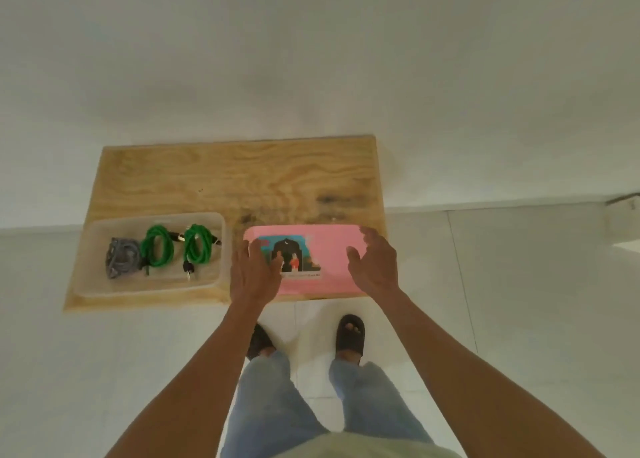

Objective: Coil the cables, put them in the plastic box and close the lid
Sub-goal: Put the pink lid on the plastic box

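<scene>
A clear plastic box (221, 250) sits on the left of the wooden board (239, 177). Inside it lie a coiled grey cable (121, 262) and two coiled green cables (157, 246) (198, 244). To the right of the box a pink lid (329, 253) with a picture on it lies flat on the board. My left hand (254, 272) hovers over the lid's left end with fingers spread. My right hand (375, 262) is over the lid's right end, fingers apart and curved. Neither hand clearly grips the lid.
The board's near edge (145, 305) runs just in front of the box and the lid. A white wall stands behind the board. Below are a white tiled floor (519, 319), my legs in jeans and my feet in dark sandals (350, 334).
</scene>
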Motion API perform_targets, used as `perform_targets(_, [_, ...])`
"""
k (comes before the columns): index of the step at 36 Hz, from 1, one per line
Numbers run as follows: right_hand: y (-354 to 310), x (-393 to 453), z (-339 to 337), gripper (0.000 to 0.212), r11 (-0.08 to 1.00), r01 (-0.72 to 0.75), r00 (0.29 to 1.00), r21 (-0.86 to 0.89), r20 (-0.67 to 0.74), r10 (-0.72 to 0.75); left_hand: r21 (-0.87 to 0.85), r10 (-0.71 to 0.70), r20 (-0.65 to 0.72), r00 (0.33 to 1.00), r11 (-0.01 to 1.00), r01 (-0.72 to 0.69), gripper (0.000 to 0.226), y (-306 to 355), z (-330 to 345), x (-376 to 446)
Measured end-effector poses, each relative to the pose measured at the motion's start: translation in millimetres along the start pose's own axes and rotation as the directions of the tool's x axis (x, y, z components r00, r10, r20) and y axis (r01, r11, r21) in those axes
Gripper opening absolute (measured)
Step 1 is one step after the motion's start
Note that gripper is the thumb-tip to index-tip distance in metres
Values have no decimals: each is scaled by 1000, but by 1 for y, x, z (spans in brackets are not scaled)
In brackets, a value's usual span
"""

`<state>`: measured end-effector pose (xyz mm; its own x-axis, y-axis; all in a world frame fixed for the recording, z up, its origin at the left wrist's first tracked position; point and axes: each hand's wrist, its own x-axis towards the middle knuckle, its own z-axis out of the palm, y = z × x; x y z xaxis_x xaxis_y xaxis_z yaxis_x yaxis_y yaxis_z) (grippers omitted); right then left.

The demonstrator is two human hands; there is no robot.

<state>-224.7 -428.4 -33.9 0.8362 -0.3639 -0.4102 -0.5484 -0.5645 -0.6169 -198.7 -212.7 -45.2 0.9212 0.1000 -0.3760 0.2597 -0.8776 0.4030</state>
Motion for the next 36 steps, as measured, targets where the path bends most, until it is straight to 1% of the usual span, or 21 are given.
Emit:
perform_targets(2, [12, 1, 7, 55, 999, 1, 999, -37, 47, 1, 28, -4, 12, 1000, 1000, 4, 65, -5, 13, 1])
perform_targets(5, [26, 4, 17, 62, 985, 39, 996, -168, 91, -24, 86, 9, 8, 1000, 996, -10, 78, -10, 31, 6])
perform_targets(7, [33, 6, 21, 68, 965, 46, 993, -258, 116, -16, 106, 10, -6, 1000, 994, -10, 82, -8, 40, 8])
perform_targets(10, [41, 11, 25, 74, 936, 48, 989, -349, 147, 4, 80, -18, -52, 998, 997, 22, 89, -6, 48, 13])
perform_targets(13, [50, 15, 27, 77, 918, 54, 992, -393, 129, -3, 28, -75, -86, 993, 997, 77, 105, -7, 56, 20])
perform_targets(15, [55, 15, 29, 77, 925, 25, 993, -380, 117, 21, -1, -114, -46, 992, 993, 115, 113, -4, 60, 21])
perform_targets(17, [57, 14, 30, 77, 936, 8, 993, -351, 113, 34, -11, -131, -25, 991, 991, 131, 115, 0, 62, 20])
perform_targets(21, [55, 14, 30, 72, 967, -11, 992, -256, 120, 43, -52, -96, -47, 994, 994, 94, 112, 8, 68, 18])
perform_targets(26, [48, 12, 17, 69, 995, -36, 997, -93, 66, 42, -128, -83, -65, 994, 989, 74, 109, 25, 61, 8])
perform_targets(28, [43, 7, 8, 70, 997, -56, 997, -50, 41, 58, -144, -66, -91, 994, 988, 52, 108, 30, 55, 1])
perform_targets(32, [22, 1, -3, 72, 996, -69, 996, -54, -60, 66, -148, -69, -179, 981, 988, 43, 108, 38, 30, -4])
perform_targets(36, [-7, -7, -9, 73, 999, -30, 991, -28, -132, 26, -176, -31, -308, 951, 984, -25, 102, 39, -11, -11])
